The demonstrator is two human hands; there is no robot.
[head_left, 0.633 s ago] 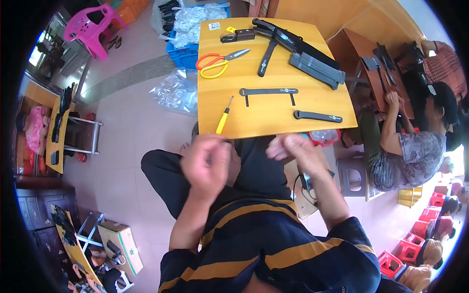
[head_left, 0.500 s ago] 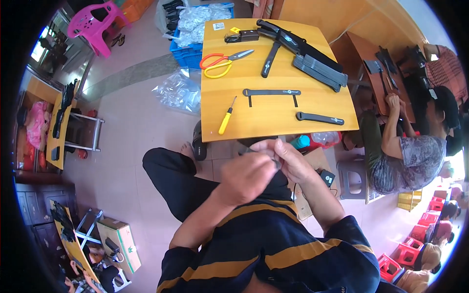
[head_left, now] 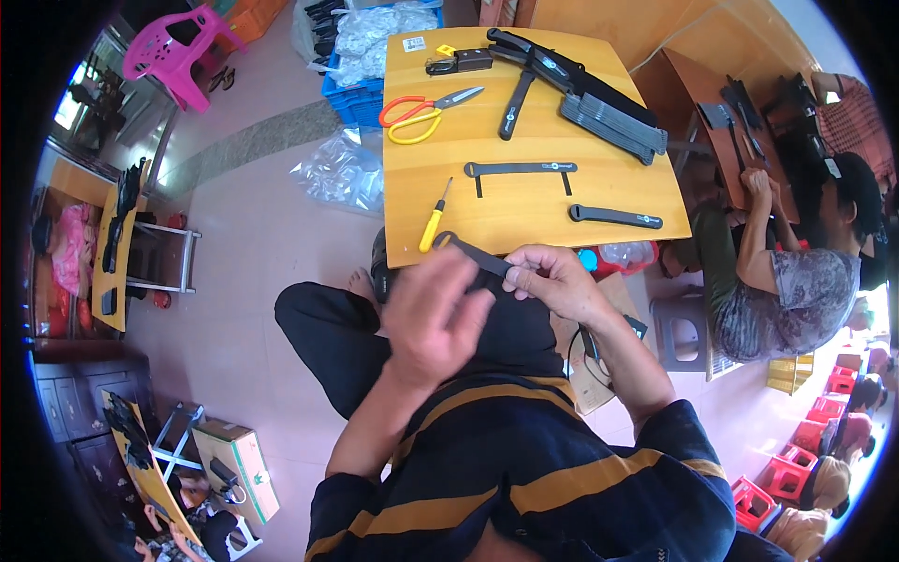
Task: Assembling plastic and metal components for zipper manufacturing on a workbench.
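Observation:
My right hand (head_left: 554, 284) pinches one end of a black strap (head_left: 479, 257) just off the table's near edge. The strap slants up to the left, its rounded, slotted end close to a yellow-handled screwdriver (head_left: 433, 225). My left hand (head_left: 433, 317), smeared by motion, has its fingers apart and hovers beside the strap, holding nothing visible. On the table a second strap (head_left: 521, 169) lies level, with two short black strips sticking out below it. Another strap (head_left: 615, 217) rests near the right front corner.
On the wooden table (head_left: 440, 145) are red-and-yellow-handled scissors (head_left: 426, 112), a dark small box (head_left: 459, 62), and piled straps beside a grey stack (head_left: 613, 128). A blue crate (head_left: 356, 98) and plastic bag (head_left: 342, 173) stand left. A co-worker (head_left: 787, 290) sits at right.
My hands were together over my lap, working at something dark. Now my left hand has come away to the left, and the strap shows stretched out from my right hand.

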